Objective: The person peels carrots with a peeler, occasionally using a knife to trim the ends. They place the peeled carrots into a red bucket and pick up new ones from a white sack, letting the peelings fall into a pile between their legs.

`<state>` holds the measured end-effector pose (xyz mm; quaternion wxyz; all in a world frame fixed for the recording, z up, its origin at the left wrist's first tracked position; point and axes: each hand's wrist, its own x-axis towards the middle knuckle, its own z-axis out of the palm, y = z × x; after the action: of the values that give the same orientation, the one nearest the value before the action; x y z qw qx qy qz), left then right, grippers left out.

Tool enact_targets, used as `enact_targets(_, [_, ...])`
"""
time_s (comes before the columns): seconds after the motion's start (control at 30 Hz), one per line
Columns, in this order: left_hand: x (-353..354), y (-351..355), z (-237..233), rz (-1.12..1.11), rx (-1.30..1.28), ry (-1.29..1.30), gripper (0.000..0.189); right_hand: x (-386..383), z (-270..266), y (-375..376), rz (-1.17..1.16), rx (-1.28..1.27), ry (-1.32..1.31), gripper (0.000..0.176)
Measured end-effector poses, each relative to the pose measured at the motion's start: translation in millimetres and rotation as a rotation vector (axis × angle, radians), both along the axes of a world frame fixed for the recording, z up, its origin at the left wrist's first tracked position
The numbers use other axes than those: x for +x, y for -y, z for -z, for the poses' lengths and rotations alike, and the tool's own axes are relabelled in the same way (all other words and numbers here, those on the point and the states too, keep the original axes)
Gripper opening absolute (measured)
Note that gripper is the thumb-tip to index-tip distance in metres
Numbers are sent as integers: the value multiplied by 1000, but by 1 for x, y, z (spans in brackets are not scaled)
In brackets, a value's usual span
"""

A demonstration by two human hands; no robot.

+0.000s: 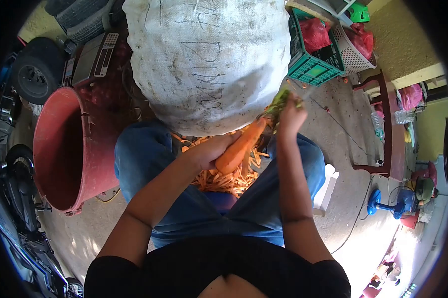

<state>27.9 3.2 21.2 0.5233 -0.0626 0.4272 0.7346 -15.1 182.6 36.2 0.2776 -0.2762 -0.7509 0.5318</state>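
A large orange carrot lies slanted above the gap between my knees, its top end toward the upper right. My left hand is wrapped round its lower part. At the carrot's top, my right hand is closed, with green leafy stems at its fingers; a thin blurred shape juts out beside it, too smeared to name. Orange peelings are piled below the carrot, between my legs. Just beyond my hands stands a big white sack with dark handwriting on it.
A red tub stands at the left, near a scale and a tire. Green crate and white basket are at the upper right. At the right are a brown wooden frame, a blue fan and a cable.
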Motion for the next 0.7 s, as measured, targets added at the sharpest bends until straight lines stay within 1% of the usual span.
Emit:
enact_targets(0.03, [1, 0, -10, 2, 1, -1, 38, -6, 1, -13, 106, -46, -8, 25])
enact_targets(0.07, [2, 1, -19, 16, -45, -7, 40, -10, 11, -32, 140, -43, -18, 26])
enact_targets(0.1, [2, 1, -23, 28, -91, -14, 42, -11, 9, -36, 174, -40, -29, 26])
enact_targets(0.13, [0, 1, -16, 26, -89, -15, 42, -11, 10, -35, 172, -38, -29, 26])
enact_targets(0.2, [-5, 2, 3, -50, 142, 127, 42, -4, 8, -23, 88, -161, -243, 26])
enact_targets(0.23, [-4, 1, 0, -53, 141, 128, 42, 2, 1, -14, 85, -162, -241, 26])
enact_targets(0.3, [-2, -1, -10, -149, 91, 133, 41, 13, -12, 6, -67, -273, -259, 25])
enact_targets(0.33, [-3, -1, -3, -146, 88, 137, 41, 17, -11, 12, -84, -162, -240, 24])
enact_targets(0.37, [-6, -2, 10, -176, 121, 207, 40, 19, -11, 16, -150, -211, -245, 25])
enact_targets(0.4, [-8, -4, 15, -206, 157, 275, 38, 22, -11, 20, -181, -159, -175, 26])
enact_targets(0.43, [-8, -5, 17, -205, 157, 274, 38, 24, -12, 25, -213, -108, -108, 26])
enact_targets(0.5, [-9, -6, 19, -267, 172, 227, 38, 32, -4, 40, -308, -9, -102, 26])
enact_targets(0.53, [-8, -6, 15, -266, 171, 226, 38, 35, -4, 50, -340, 59, -138, 26])
enact_targets(0.57, [-7, -6, 9, -317, 180, 264, 38, 38, -6, 57, -371, 127, -173, 25])
enact_targets(0.6, [-7, -7, 6, -366, 191, 302, 38, 42, -11, 62, -394, 147, -102, 24])
enact_targets(0.63, [-6, -7, 7, -364, 191, 303, 38, 41, -11, 61, -392, 147, -102, 24])
enact_targets(0.7, [-4, -4, 10, -253, 228, 192, 38, 37, -8, 57, -366, 194, -36, 21])
